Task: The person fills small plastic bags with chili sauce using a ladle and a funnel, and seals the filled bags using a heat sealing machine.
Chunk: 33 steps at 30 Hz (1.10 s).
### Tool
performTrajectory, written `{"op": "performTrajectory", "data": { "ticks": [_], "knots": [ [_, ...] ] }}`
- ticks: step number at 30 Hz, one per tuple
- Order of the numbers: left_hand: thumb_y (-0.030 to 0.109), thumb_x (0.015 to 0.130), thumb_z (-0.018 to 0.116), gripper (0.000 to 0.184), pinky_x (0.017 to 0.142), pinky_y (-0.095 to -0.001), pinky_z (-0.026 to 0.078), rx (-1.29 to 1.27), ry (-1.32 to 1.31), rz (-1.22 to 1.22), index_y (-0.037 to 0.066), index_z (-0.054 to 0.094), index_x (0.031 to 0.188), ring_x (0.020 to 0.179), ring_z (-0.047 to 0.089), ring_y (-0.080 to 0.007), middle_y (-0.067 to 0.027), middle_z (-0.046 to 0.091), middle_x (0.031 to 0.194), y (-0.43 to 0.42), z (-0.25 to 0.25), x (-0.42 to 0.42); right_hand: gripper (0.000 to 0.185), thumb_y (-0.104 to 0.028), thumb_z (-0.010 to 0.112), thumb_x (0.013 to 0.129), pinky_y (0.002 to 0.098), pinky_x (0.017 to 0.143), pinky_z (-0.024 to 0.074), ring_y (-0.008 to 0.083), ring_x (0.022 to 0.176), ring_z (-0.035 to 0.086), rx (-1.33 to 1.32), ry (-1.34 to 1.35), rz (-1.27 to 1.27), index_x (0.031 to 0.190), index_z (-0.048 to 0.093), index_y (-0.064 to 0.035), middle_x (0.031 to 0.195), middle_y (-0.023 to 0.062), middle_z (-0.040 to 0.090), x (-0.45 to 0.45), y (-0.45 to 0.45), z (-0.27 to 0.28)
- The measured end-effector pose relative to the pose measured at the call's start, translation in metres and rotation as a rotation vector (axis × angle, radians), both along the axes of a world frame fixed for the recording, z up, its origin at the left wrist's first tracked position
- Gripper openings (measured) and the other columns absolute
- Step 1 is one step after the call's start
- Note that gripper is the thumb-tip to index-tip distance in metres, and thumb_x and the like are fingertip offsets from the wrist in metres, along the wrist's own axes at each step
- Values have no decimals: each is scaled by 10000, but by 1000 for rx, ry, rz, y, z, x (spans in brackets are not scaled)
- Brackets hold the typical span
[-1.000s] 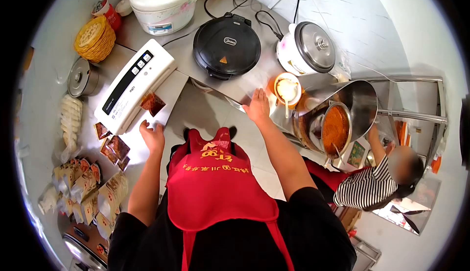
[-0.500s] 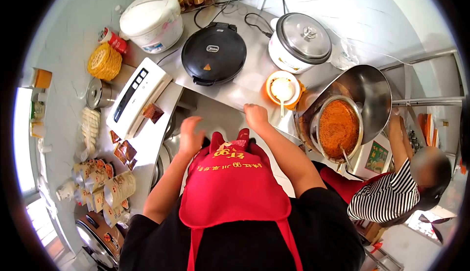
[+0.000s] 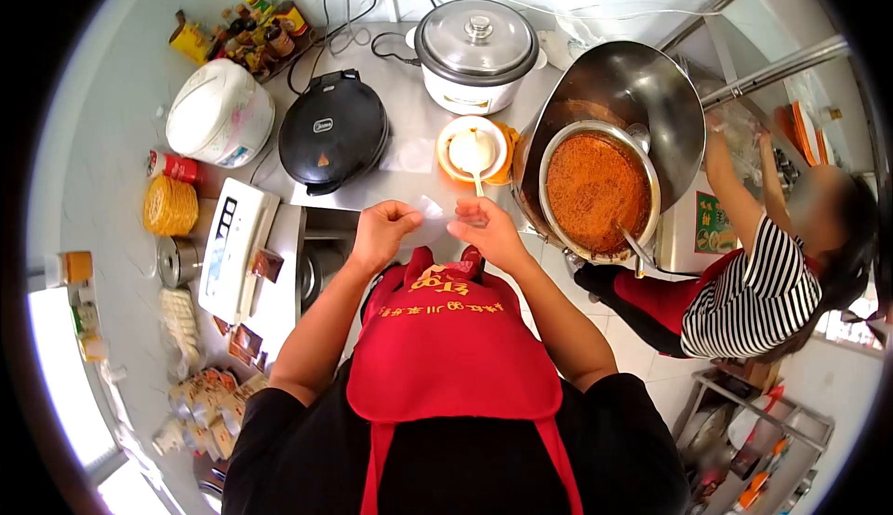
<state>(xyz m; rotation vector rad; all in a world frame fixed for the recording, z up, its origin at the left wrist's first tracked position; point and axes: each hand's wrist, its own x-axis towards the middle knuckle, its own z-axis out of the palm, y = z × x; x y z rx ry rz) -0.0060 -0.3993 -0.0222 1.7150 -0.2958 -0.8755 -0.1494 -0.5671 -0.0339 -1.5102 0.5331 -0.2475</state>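
In front of my red apron, a small clear plastic bag (image 3: 431, 221) hangs between my hands. My left hand (image 3: 383, 236) pinches its left side with closed fingertips. On the other side, my right hand (image 3: 491, 234) has its thumb and bent fingers at the bag's right edge. Just beyond my hands, on the steel counter, an orange container (image 3: 503, 166) carries a white bowl (image 3: 448, 138) with a white ladle (image 3: 473, 150) lying in it. A thin translucent sheet (image 3: 409, 154), perhaps more bags, lies flat left of the bowl.
A steel pot of red-orange seasoning (image 3: 595, 185) sits inside a large tilted metal basin (image 3: 684, 110) at right. Behind stand a rice cooker (image 3: 465, 82) and a black electric griddle (image 3: 333, 133). A white sealing machine (image 3: 237, 250) is at left. A co-worker in striped sleeves (image 3: 744, 282) stands right.
My hands have come together, and a clear plastic bag now shows between them. My view has shifted right, and the co-worker's arms have moved up.
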Motion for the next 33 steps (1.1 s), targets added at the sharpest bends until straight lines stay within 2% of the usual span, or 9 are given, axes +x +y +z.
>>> {"op": "performTrajectory", "data": {
  "ticks": [2, 8, 12, 17, 18, 19, 22, 27, 33],
  "knots": [
    [84, 875, 725, 108, 667, -233, 474, -48, 64, 16, -17, 687, 874, 711, 571, -73, -18, 668, 784, -9, 13, -2, 211, -104, 753, 863, 270, 816, 514, 125, 851, 632, 452, 5, 24, 1008, 660, 20, 927, 55, 682, -1, 4, 18],
    [95, 923, 679, 88, 800, -284, 512, -264, 265, -61, 17, 658, 957, 849, 622, -128, -48, 673, 905, -25, 45, 13, 115, -82, 694, 913, 244, 724, 493, 97, 778, 609, 224, -91, -151, 979, 661, 5, 861, 39, 675, 26, 22, 17],
    [86, 897, 711, 105, 750, -254, 486, -167, 248, -140, -9, 677, 928, 795, 594, -94, -29, 669, 864, -19, 35, 31, 96, -79, 682, 922, 243, 706, 496, 93, 756, 606, 152, -121, -202, 965, 662, 4, 839, 35, 674, 31, 31, 11],
    [83, 884, 720, 88, 716, -233, 469, -158, 175, -148, 7, 675, 890, 744, 584, -83, -10, 663, 812, -7, 17, 51, 315, -311, 623, 971, 270, 714, 515, 138, 745, 640, 429, 13, -375, 964, 663, 1, 841, 63, 681, 30, 24, -4],
    [79, 875, 727, 85, 693, -221, 455, -155, 158, -136, 12, 675, 882, 731, 573, -70, -1, 662, 798, -5, 15, 54, 433, -428, 593, 962, 302, 732, 526, 177, 788, 653, 298, 196, -488, 968, 669, -2, 865, 86, 681, 24, 18, -31],
    [79, 875, 727, 85, 693, -221, 455, -154, 165, -138, 12, 675, 882, 731, 573, -70, -1, 662, 798, -1, 14, 57, 433, -428, 593, 962, 302, 732, 526, 177, 788, 653, 298, 203, -492, 968, 669, -2, 865, 86, 681, 17, 13, -56],
    [90, 868, 738, 108, 655, -226, 450, -50, 34, -211, 0, 679, 872, 697, 531, -55, 17, 633, 771, 8, 17, 64, 480, -475, 555, 961, 347, 724, 532, 215, 833, 648, -286, 616, -703, 1024, 640, -7, 933, 121, 678, 7, 0, -106],
    [71, 838, 761, 116, 688, -231, 479, -95, -51, -204, 3, 683, 889, 748, 573, -61, -3, 660, 810, 26, 16, 68, 678, -659, 455, 942, 402, 709, 541, 258, 836, 632, 896, 404, -592, 1137, 550, -16, 1039, 167, 646, 23, -20, -143],
    [3, 832, 731, 94, 723, -227, 490, -57, -211, -248, 17, 663, 896, 778, 606, -69, -18, 695, 858, 35, 16, 75, 549, -562, 449, 993, 227, 514, 413, 116, 569, 463, 1298, 199, -575, 983, 618, -40, 701, 12, 541, 37, -40, -153]
  ]
}}
